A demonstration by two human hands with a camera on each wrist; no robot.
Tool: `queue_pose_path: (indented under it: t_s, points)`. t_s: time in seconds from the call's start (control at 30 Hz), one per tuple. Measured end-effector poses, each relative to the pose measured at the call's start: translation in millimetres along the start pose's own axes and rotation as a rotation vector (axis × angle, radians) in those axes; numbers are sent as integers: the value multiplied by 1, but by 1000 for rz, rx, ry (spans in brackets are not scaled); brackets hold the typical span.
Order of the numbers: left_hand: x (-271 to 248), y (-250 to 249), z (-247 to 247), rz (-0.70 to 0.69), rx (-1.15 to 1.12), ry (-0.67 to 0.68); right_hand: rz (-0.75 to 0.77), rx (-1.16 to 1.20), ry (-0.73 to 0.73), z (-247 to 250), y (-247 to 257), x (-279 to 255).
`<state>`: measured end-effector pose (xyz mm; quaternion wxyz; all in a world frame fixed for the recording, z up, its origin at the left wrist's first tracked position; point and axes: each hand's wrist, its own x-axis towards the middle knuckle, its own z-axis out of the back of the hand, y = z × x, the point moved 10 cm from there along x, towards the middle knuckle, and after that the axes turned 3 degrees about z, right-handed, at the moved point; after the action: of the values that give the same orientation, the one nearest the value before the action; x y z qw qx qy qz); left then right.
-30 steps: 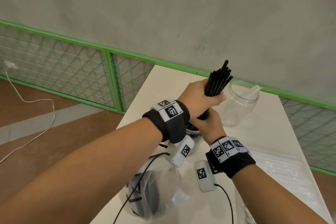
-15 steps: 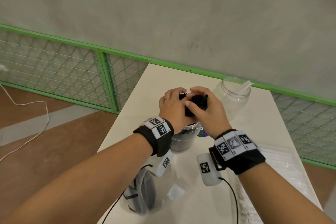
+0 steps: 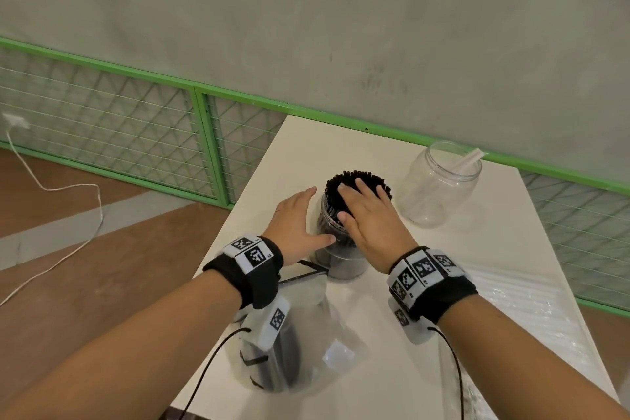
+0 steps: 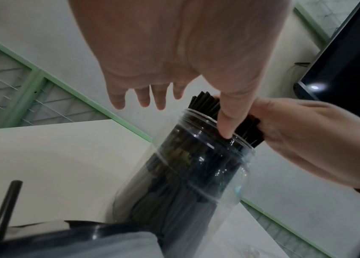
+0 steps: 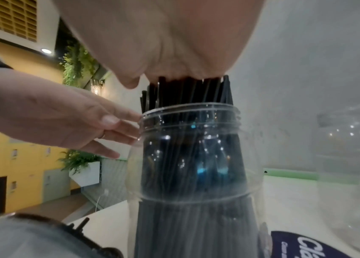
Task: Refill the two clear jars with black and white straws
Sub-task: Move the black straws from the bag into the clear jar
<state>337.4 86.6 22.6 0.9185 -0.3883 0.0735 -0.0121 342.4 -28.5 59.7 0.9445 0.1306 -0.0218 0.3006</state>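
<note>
A clear jar (image 3: 344,249) packed with black straws (image 3: 358,177) stands upright mid-table. My right hand (image 3: 364,211) lies flat on the straw tops (image 5: 185,90), fingers straight, palm pressing down. My left hand (image 3: 296,218) is beside the jar on its left with straight fingers, its thumb (image 4: 229,122) touching the jar's neck (image 4: 196,139). A second clear jar (image 3: 439,184) stands to the back right and holds a single white straw (image 3: 472,158). Neither hand grips anything.
A plastic bag with more black straws (image 3: 283,344) lies under my left wrist near the table's front left edge. A clear pack of white straws (image 3: 511,300) lies on the right side. A green mesh fence (image 3: 136,133) runs behind the white table (image 3: 341,147).
Both hands gripped the black straw bundle above the jar; the bundle has dropped into the jar. Both hands have let go; the right now lies flat on top, the left beside the jar.
</note>
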Motion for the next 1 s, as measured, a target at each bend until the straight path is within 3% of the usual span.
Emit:
queue_pose_path:
  t_s: [0.1,0.23,0.37,0.43,0.57,0.7,0.87,1.0]
  points:
    - [1,-1,-4,17,-8,47,26,-28,-39,7,-1,-4]
    - [9,-2,-10,32,-54,98,-177,373,-274,25,-51,-24]
    - [27,-21,-14,-56,-31,70,-387,429,-17,-5,-99,-24]
    - [34,-30,-17,-83,70,66,-346,463,67,-11,-100,-9]
    - [45,-37,-25,-106,214,119,-199,620,-3,-9,-80,14]
    - [53,-38,-20,-168,26,104,-230,798,-110,-12,-71,12]
    - [49,-38,-10,-131,-188,64,-318,898,-377,1,-81,4]
    - [48,-35,-3,-95,-258,49,-383,869,-354,-6,-92,-5]
